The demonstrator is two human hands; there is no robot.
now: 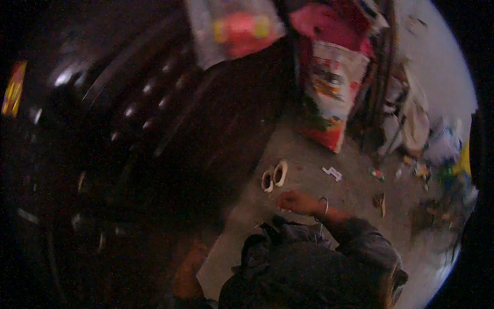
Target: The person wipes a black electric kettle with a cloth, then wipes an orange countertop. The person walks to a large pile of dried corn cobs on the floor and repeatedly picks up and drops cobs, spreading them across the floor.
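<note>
My right hand (292, 202) hangs over the grey floor, its fingers loosely curled, with a pale bangle at the wrist; whether anything is in it cannot be made out. A pair of light-coloured shoes (274, 177) stands on the floor just beyond it. At the lower left, dim and blurred, my left hand (196, 255) is beside the edge of a large dark glossy surface (216, 154); its fingers are hard to tell apart. Dark clothing covers my body between the two arms.
A printed sack (332, 92) stands at the upper centre right. A white bag with red and yellow print (243, 33) lies at the top. Scraps, including a white piece (332, 174), are strewn on the floor. Cloth items (409, 116) and mixed clutter line the right side.
</note>
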